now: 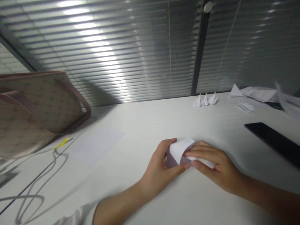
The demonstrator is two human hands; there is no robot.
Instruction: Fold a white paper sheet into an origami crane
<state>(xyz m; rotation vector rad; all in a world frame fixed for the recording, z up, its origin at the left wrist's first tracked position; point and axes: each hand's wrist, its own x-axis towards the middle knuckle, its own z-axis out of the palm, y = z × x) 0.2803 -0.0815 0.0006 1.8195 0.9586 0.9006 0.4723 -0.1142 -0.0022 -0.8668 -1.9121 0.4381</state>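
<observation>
A sheet of white paper (180, 148), bent over into a curve, is between my two hands just above or on the white table. My left hand (159, 165) grips its left side, thumb along the near edge and fingers behind. My right hand (213, 164) pinches the right part, its fingers reaching under the curled flap and its thumb at the near edge. The far side of the paper and some of the fingertips are hidden.
Folded paper cranes (205, 100) stand at the table's back edge. Folded papers (257, 93) lie at back right, above a black phone (274, 140). At left are a flat sheet (98, 145), a patterned bag (35, 109) and loose cables (39, 187). Blinds (150, 50) rise behind.
</observation>
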